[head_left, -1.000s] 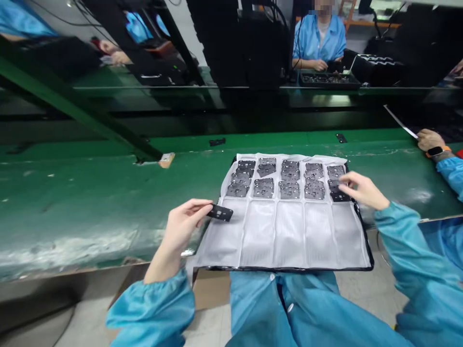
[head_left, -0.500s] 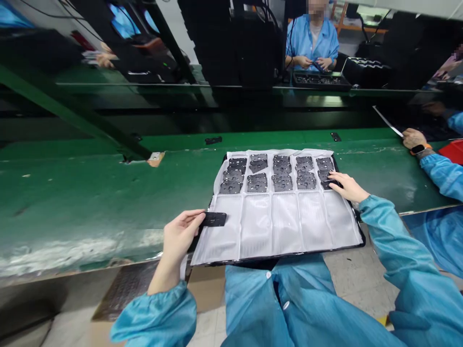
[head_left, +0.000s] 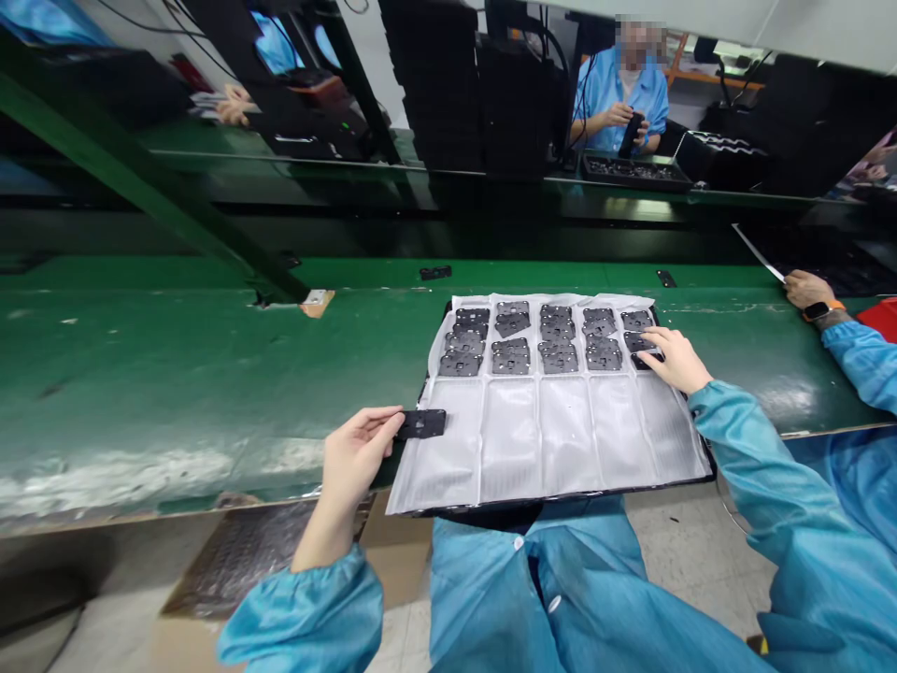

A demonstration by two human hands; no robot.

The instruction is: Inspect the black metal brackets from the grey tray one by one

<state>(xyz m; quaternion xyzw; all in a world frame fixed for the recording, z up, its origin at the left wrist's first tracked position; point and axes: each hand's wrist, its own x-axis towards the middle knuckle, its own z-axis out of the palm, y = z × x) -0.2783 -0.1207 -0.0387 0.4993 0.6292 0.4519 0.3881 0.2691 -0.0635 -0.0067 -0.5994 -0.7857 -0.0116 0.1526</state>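
A thin black rectangular plate (head_left: 425, 423) with small holes is pinched between the thumb and fingers of my left hand (head_left: 361, 444). It is held over the left edge of a shallow tray (head_left: 519, 439), lined with a whitish translucent sheet divided into compartments. Similar black plates (head_left: 558, 355) lie overlapping in the far row of compartments; the near row shows bare lining. My right hand (head_left: 676, 360) reaches into the far row's rightmost compartment. Its thumb and fingers close on a black plate (head_left: 639, 343) there, partly hidden by the fingers.
The tray's near edge overhangs the green bench (head_left: 210, 374), close to my body. Two loose black parts (head_left: 435, 273) (head_left: 666, 279) lie behind it. A green post (head_left: 175, 196) slants down on the left. A co-worker's hand (head_left: 805, 288) is at right; another person (head_left: 623, 98) works opposite.
The view has shifted slightly, moving the scene rightward. My left hand still holds its plate, and my right hand stays at the same compartment. The person opposite has raised a dark object upright.
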